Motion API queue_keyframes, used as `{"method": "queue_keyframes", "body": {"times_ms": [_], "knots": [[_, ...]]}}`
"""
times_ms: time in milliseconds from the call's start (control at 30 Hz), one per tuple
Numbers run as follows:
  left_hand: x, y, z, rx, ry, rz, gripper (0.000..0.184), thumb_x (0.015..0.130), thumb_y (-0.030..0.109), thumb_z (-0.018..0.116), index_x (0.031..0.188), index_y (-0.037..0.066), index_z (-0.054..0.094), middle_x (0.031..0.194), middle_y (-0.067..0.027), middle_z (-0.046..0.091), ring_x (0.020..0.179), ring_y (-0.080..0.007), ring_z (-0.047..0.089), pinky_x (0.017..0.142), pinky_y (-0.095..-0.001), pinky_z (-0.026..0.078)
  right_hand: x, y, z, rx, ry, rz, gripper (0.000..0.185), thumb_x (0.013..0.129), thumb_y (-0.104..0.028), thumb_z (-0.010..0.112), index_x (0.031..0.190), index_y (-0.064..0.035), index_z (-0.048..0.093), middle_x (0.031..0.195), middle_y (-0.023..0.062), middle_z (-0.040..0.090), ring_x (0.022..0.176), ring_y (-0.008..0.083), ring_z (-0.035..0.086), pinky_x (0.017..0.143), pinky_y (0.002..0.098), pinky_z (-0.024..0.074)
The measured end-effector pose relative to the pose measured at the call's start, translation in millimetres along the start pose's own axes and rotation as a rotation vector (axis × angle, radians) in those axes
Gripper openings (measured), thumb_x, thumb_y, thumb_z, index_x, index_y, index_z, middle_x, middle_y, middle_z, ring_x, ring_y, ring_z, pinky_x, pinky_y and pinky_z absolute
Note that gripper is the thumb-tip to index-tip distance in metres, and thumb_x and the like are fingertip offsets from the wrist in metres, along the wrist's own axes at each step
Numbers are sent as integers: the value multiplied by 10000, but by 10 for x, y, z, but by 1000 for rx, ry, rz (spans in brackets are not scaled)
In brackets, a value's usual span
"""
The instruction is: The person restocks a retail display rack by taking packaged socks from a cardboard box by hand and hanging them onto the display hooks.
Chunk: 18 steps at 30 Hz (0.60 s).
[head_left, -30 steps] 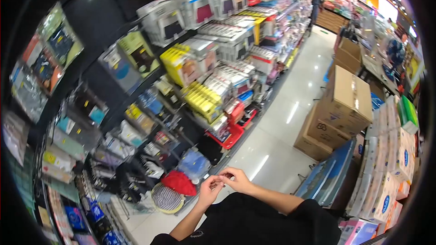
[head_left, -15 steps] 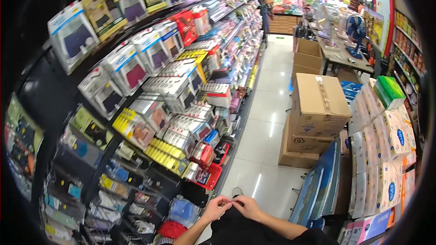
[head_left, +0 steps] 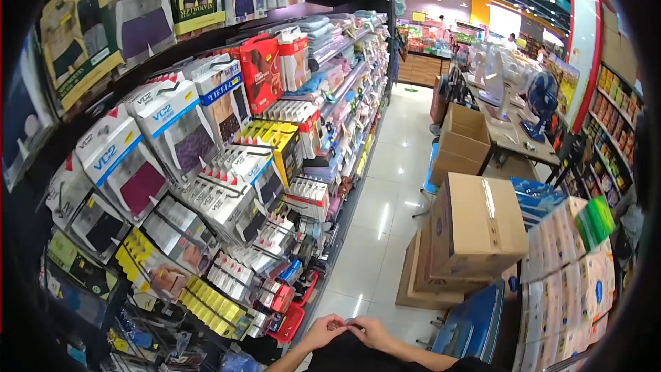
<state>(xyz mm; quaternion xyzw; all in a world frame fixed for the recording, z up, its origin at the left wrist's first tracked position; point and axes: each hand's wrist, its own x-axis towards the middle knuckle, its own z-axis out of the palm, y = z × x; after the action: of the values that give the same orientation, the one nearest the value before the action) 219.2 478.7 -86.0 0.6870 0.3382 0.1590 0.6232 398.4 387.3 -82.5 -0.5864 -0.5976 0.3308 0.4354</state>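
Near the bottom centre, my left hand [head_left: 325, 331] and my right hand [head_left: 370, 333] meet at the fingertips in front of my black shirt. Fingers of both hands are curled and pinched together. Whatever may be between them is too small to make out. A red basket [head_left: 288, 324] lies low at the shelf's foot, left of my left hand. To the right of my right hand, blue folded panels [head_left: 471, 324] lean beside the stacked boxes.
Packaged underwear [head_left: 141, 189] hangs on the left shelving. A tiled aisle [head_left: 375, 234] runs forward. Right of it stand a closed carton [head_left: 482, 224], an open carton [head_left: 461, 141], tissue packs [head_left: 571, 296] and a table [head_left: 513, 134] with a blue fan [head_left: 542, 93]. People are far off.
The view has swung left to right and lifted, showing more of the aisle and ceiling. My hands stay together at the fingertips and now sit lower in view.
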Motion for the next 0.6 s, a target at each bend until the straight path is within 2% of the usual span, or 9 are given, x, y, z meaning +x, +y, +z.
{"method": "queue_keyframes", "body": {"times_ms": [33,133,300,400,600], "knots": [[168,48,-68,-81,-21,11,208,890,170,715,1009,15,642,843,-9,654,766,-56,588,686,-227,488,130,24,-64,-2,-17,1,140,892,-144,654,965,-25,669,876,156,674,807,329,665,715,362,533],[656,139,-244,-62,-73,28,205,892,166,712,1010,14,642,846,-12,656,765,-59,592,688,-229,489,558,92,-311,-15,-35,1,139,893,-138,651,968,-23,669,885,165,671,811,336,659,713,370,530],[1298,106,-347,-144,-200,18,137,903,89,676,997,12,612,879,-38,652,832,-93,617,769,-245,500,966,287,-545,-82,13,23,123,882,-115,664,953,-16,679,854,170,671,779,313,665,681,368,524],[1637,93,-384,-99,-258,40,129,900,81,674,992,14,611,882,-41,653,831,-99,621,778,-250,505,1132,303,-691,-81,45,99,125,875,-120,671,946,-17,679,849,163,672,763,310,665,672,366,521],[2452,307,-362,13,-273,5,126,889,64,680,980,14,608,877,-49,660,826,-104,625,767,-263,519,1638,717,-1153,-42,39,90,110,855,-99,680,933,-21,678,812,146,669,726,287,666,654,346,520]]}}
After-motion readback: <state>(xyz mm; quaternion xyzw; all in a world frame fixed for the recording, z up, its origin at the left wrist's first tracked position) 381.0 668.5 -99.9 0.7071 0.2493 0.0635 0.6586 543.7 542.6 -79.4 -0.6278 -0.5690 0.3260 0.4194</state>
